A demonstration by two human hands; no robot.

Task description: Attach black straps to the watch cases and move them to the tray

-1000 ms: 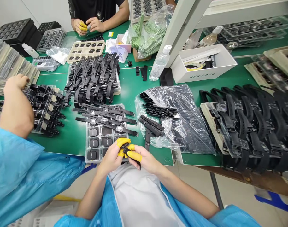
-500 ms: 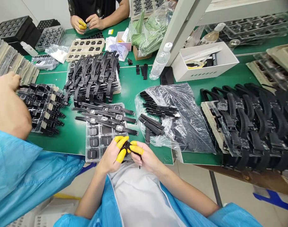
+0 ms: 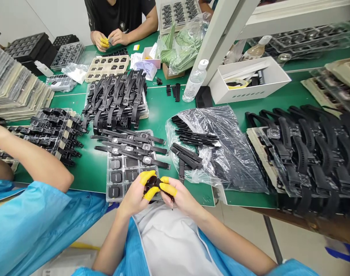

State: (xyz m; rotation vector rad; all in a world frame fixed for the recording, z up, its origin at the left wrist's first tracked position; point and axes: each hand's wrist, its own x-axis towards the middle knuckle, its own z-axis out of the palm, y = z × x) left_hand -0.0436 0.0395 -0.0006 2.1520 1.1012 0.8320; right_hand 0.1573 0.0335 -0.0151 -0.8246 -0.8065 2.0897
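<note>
Between my two hands is a black smartwatch [image 3: 152, 181], held above the table's front edge. My left hand [image 3: 138, 193], in yellow finger cots, grips the watch body. Yellow cots also cover fingers of my right hand [image 3: 177, 193], which pinches the black watch strap [image 3: 162, 185] where it meets the body. My fingers hide much of both parts. Just beyond my left hand lies a clear tray [image 3: 108, 188] with square black watch bodies in its cells. Several strapped watches [image 3: 131, 147] lie across its far end.
Loose straps [image 3: 186, 156] and a plastic bag of straps [image 3: 235, 153] lie right of the tray. Stacked watch trays [image 3: 295, 153] stand far right, with a bottle [image 3: 195, 82] and white box [image 3: 249, 92] behind. A co-worker's arm [image 3: 33, 153] reaches in at left; another person sits opposite.
The watch has turned in my hands, showing more of its dark round face. My view has shifted slightly. The co-worker's arm at left has moved, its hand now out of view.
</note>
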